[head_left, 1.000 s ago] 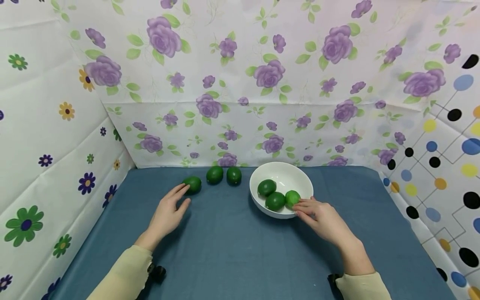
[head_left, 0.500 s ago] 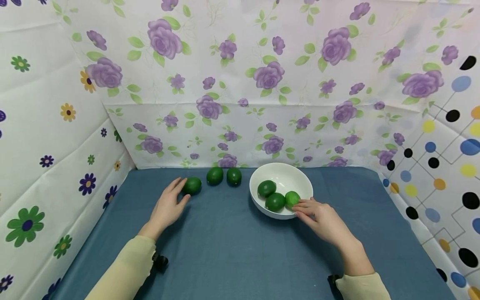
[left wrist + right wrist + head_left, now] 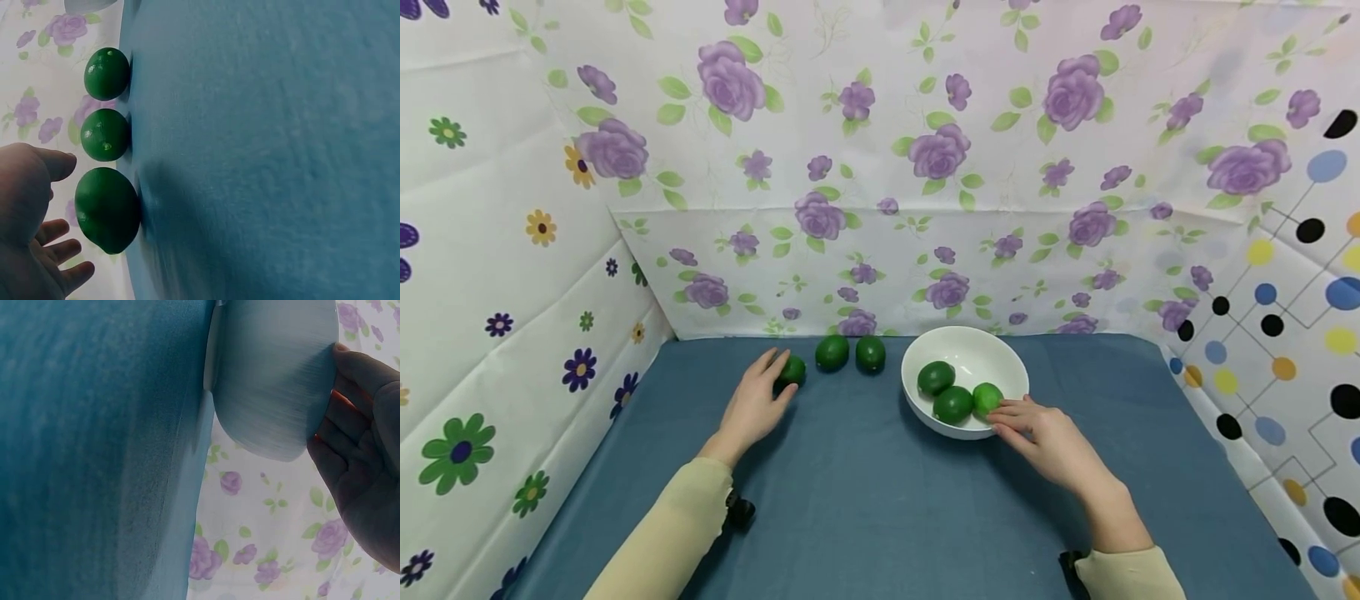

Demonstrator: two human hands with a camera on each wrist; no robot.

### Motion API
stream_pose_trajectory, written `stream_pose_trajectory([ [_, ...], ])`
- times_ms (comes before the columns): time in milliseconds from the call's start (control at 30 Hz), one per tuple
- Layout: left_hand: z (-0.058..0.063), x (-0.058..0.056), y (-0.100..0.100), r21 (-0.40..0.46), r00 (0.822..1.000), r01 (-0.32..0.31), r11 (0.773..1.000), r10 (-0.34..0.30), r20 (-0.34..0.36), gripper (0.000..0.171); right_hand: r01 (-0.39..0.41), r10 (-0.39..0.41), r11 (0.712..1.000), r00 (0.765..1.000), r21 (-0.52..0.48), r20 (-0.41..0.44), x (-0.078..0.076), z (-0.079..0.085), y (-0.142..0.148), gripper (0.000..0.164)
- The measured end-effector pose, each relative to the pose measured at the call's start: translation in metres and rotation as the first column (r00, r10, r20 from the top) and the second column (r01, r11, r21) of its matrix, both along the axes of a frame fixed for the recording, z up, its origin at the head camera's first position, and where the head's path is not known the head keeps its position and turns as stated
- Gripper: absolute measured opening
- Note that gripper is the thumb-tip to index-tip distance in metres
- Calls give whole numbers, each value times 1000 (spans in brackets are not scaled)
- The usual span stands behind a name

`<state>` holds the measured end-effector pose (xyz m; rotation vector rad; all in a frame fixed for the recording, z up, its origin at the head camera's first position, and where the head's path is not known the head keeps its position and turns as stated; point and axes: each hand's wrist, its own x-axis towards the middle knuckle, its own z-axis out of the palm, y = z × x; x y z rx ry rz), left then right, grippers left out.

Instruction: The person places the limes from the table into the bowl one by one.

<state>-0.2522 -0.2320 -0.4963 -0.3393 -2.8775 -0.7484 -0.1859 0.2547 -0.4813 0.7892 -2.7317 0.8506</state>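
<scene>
My left hand (image 3: pixel 754 408) reaches round the leftmost dark green, egg-shaped fruit (image 3: pixel 792 371), which looks like an avocado. In the left wrist view, thumb and fingers are spread apart around this glossy fruit (image 3: pixel 107 211), whose tip is slightly pointed. Two similar fruits, one (image 3: pixel 832 354) beside the other (image 3: pixel 870 355), lie to its right. My right hand (image 3: pixel 1052 442) holds the near-right rim of a white bowl (image 3: pixel 981 350), fingertips inside beside a brighter green lime (image 3: pixel 987 399). Two dark green fruits (image 3: pixel 953 406) also lie in the bowl. Only the bowl's outer wall (image 3: pixel 275 381) shows in the right wrist view.
A blue cloth (image 3: pixel 880 508) covers the table. Behind it stands a white sheet with purple flowers (image 3: pixel 880 250). Patterned sheets also close off the left side (image 3: pixel 512 375) and the right side (image 3: pixel 1270 400).
My left hand first drew slightly left, then moved right and forward, so that its fingers now overlap the leftmost fruit more. The right hand and the bowl have stayed in place.
</scene>
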Motion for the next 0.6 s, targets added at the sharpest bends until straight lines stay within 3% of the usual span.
stream_pose_trajectory([
  [267,0,-13,0,-5,1000,-20,1000,20,2,69,10,-10,1000,1000,1,17,-1,0,0,25],
  [600,-6,-20,1,-42,999,-32,999,34,30,69,1,-1,1000,1000,-1,5,-1,-2,0,25],
])
